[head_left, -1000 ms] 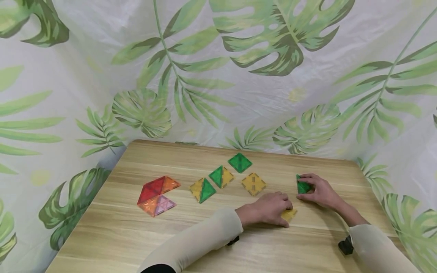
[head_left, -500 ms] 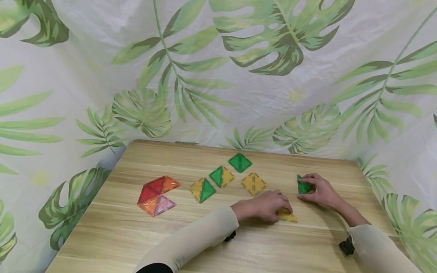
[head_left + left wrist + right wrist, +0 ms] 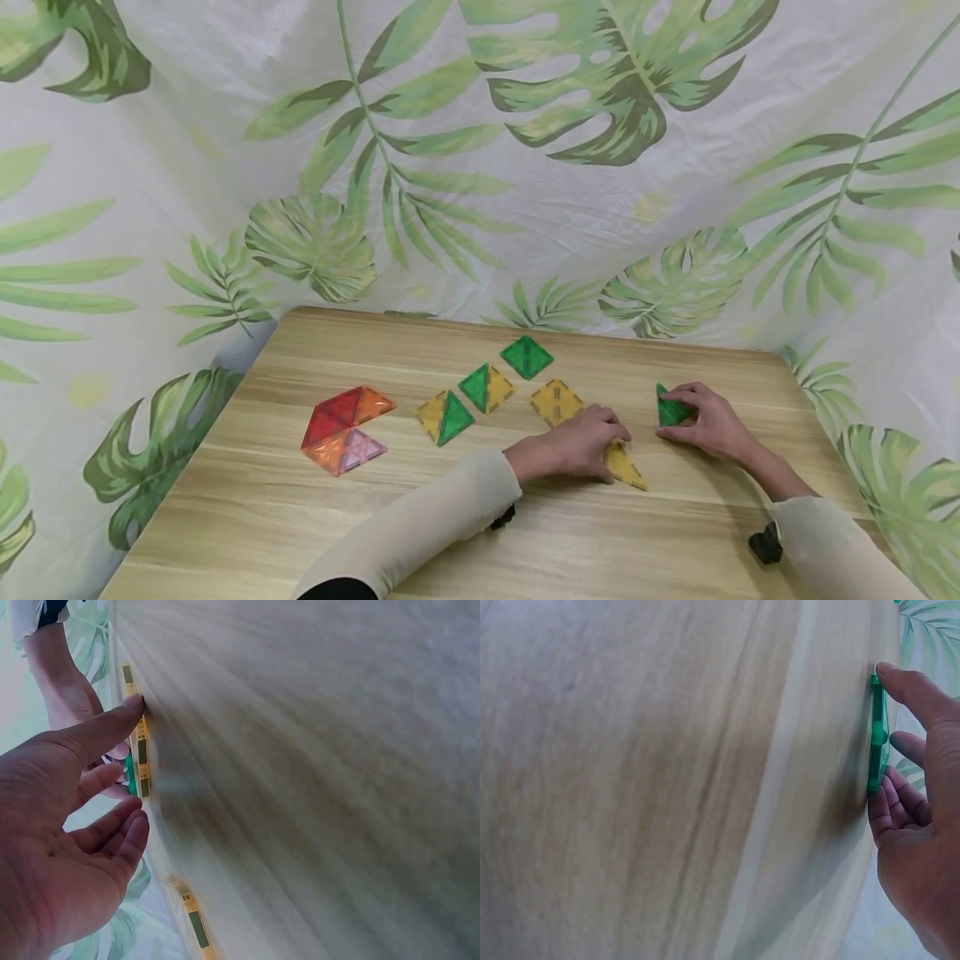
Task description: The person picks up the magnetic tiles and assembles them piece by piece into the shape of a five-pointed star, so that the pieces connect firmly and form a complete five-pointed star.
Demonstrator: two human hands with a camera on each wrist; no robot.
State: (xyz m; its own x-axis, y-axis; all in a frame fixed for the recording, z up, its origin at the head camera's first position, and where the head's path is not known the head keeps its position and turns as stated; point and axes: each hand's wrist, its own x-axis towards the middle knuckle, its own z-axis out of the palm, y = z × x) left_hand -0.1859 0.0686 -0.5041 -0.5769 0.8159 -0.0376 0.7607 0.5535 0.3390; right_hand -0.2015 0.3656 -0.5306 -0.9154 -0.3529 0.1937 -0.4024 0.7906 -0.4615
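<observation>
My left hand (image 3: pixel 577 446) holds a translucent yellow triangle magnetic tile (image 3: pixel 624 467) flat on the table, and its fingers hide part of it. In the left wrist view the thumb lies on the edge of this yellow tile (image 3: pixel 142 750). Farther right, my right hand (image 3: pixel 708 421) grips a green triangle magnetic tile (image 3: pixel 671 410) between thumb and fingers. The right wrist view has the green tile (image 3: pixel 877 735) edge-on, low over or on the table, thumb at one end and fingertips at the other. A gap separates the two held tiles.
Two yellow triangles (image 3: pixel 557 400) form a square just beyond my left hand. A green pair (image 3: pixel 527 358) and two green-yellow pairs, one near (image 3: pixel 446 418) and one far (image 3: pixel 487 388), lie around it. At left sits a red, orange and pink tile group (image 3: pixel 341 425). Patterned cloth hangs behind the table (image 3: pixel 300 533).
My left hand has shifted slightly left and away from me, turning the yellow triangle so its point now faces nearer right. My right hand has edged slightly right with the green triangle.
</observation>
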